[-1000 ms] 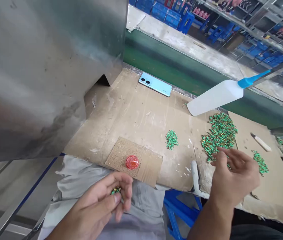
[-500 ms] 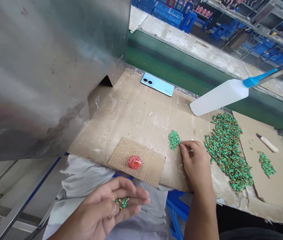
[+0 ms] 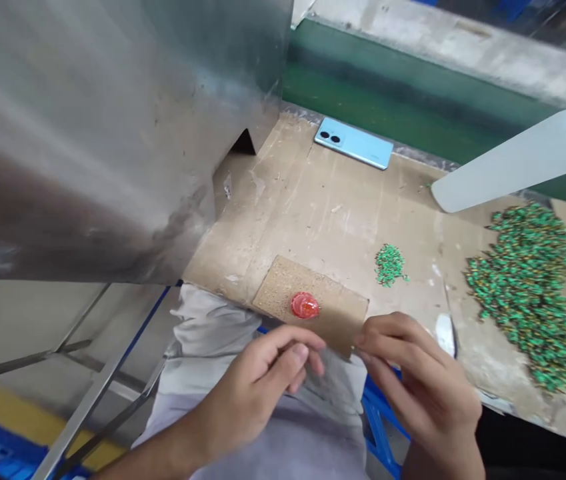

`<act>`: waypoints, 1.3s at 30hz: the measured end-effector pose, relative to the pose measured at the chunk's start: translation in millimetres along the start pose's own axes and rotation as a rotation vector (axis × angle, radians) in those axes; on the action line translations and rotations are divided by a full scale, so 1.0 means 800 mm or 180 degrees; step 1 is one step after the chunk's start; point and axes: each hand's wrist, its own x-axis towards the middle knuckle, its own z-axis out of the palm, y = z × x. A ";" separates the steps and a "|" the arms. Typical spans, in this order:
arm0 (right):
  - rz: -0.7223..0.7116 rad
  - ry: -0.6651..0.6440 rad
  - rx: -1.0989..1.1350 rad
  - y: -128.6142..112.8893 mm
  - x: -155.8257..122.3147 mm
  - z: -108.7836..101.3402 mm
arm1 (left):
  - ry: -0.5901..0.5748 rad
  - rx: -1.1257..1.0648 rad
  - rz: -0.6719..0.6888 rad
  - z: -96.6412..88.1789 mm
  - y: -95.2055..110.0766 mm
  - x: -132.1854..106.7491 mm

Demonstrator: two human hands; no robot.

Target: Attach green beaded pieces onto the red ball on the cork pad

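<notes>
While right fingers (image 3: 387, 337) hang beside cork pad (image 3: 313, 297), green pile (image 3: 390, 265) lies beyond.

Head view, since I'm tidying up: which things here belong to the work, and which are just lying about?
Probably the work:
left hand, right hand, large green pile, small green heap

Probably lying about:
phone, white paddle, red object on cork pad
</notes>
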 end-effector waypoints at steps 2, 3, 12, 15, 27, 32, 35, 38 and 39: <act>-0.0170 -0.0344 0.0179 -0.011 0.002 0.011 | -0.0202 0.0091 -0.0063 0.003 0.005 0.001; -0.0189 -0.0433 0.0222 -0.014 0.003 0.016 | -0.0266 0.0081 -0.0093 0.004 0.007 0.002; -0.0333 -0.0467 0.0027 -0.016 0.002 0.031 | -0.0113 -0.0242 -0.0092 -0.004 0.001 0.003; -0.0414 -0.0416 0.0036 -0.016 0.002 0.035 | -0.0031 -0.0340 -0.0129 -0.006 -0.001 0.002; 0.0464 -0.0083 0.0907 -0.017 -0.002 0.051 | 0.0166 0.0168 0.0117 -0.005 -0.004 -0.001; 0.0250 -0.0119 0.0573 -0.016 -0.003 0.046 | 0.0238 0.0189 0.0174 -0.004 -0.001 -0.002; -0.0078 -0.0229 0.0249 -0.014 -0.006 0.045 | 0.0365 0.0404 0.0196 -0.005 0.005 0.001; -0.0314 -0.0241 0.0053 -0.013 -0.009 0.046 | 0.0472 0.0462 0.0177 -0.004 0.005 0.002; -0.0358 -0.0225 0.0018 -0.012 -0.009 0.047 | 0.0513 0.0474 0.0189 -0.004 0.004 0.002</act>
